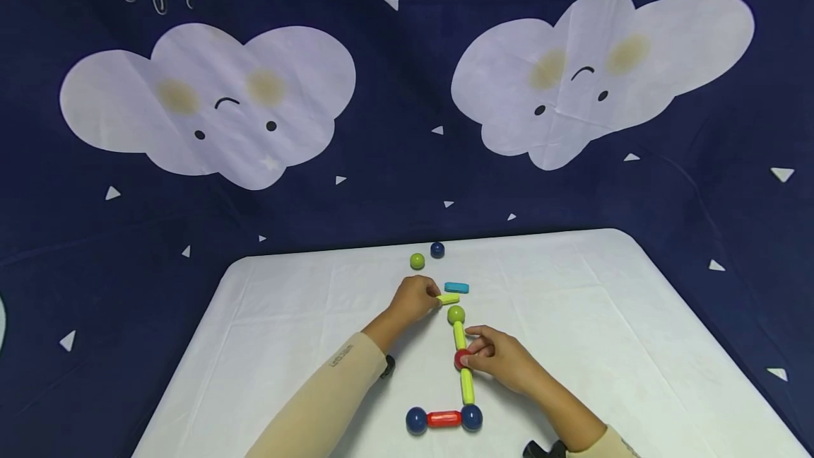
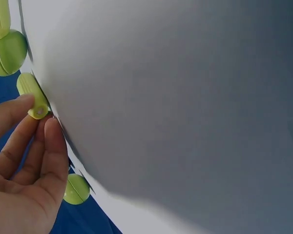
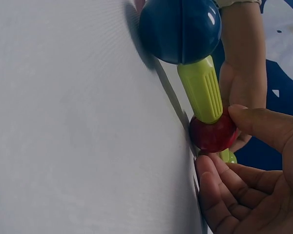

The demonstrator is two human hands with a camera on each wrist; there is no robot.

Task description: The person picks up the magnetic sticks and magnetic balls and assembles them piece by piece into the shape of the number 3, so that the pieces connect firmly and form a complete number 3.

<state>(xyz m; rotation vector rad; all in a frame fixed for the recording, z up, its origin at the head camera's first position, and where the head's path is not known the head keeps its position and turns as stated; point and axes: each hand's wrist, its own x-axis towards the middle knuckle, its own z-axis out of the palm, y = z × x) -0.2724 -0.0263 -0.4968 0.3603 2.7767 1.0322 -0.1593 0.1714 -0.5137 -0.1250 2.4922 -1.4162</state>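
Thumb and fingers of my left hand (image 1: 415, 300) pinch a loose yellow-green ribbed rod (image 2: 33, 96), just beyond the green ball (image 1: 456, 314) that ends a joined chain. My right hand (image 1: 507, 360) grips the chain's red ball (image 3: 211, 135) between thumb and fingers. From that ball one yellow-green rod (image 1: 460, 335) leads away to the green ball. Another yellow-green rod (image 3: 201, 92) leads back to a blue ball (image 1: 471, 418). There the chain turns left through a red rod (image 1: 444, 419) to a second blue ball (image 1: 416, 420).
A light blue rod (image 1: 456, 288) lies just past the left hand's rod. Near the far edge of the white table (image 1: 292, 316) sit a loose green ball (image 1: 417, 261) and a dark blue ball (image 1: 437, 250). Behind hangs a navy cloth (image 1: 394, 90) with cloud prints.
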